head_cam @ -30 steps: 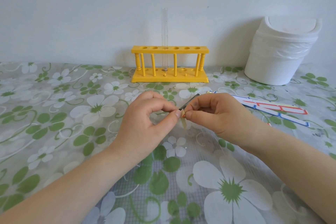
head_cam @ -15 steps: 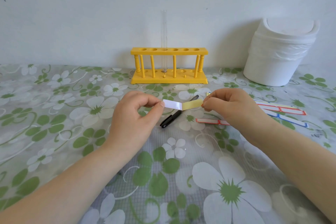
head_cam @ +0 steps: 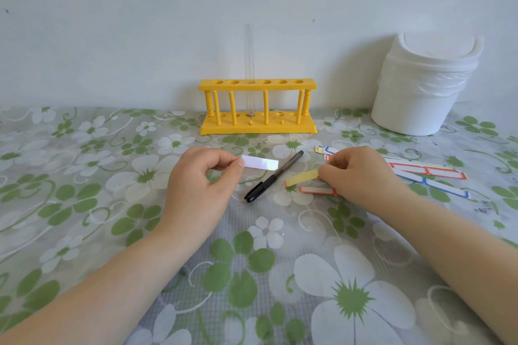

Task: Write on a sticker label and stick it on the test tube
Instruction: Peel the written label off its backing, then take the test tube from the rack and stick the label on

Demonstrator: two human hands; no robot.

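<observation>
My left hand (head_cam: 203, 176) pinches one end of a small white sticker label (head_cam: 260, 163), held flat above the table with its free end pointing right. My right hand (head_cam: 361, 173) pinches a yellowish backing strip (head_cam: 302, 177), low over the table and apart from the label. A black pen (head_cam: 273, 175) lies on the cloth between the two hands. A clear test tube (head_cam: 249, 70) stands upright in the third hole of a yellow rack (head_cam: 258, 105) at the back by the wall.
Label strips with red and blue borders (head_cam: 429, 176) lie to the right of my right hand, and one red-bordered label (head_cam: 316, 190) lies below the backing strip. A white lidded bin (head_cam: 426, 84) stands at the back right. A floral cloth (head_cam: 84, 176) covers the table.
The label and its backing were joined between my hands; they have come fully apart. My right hand has moved right and down with the backing strip, uncovering the pen.
</observation>
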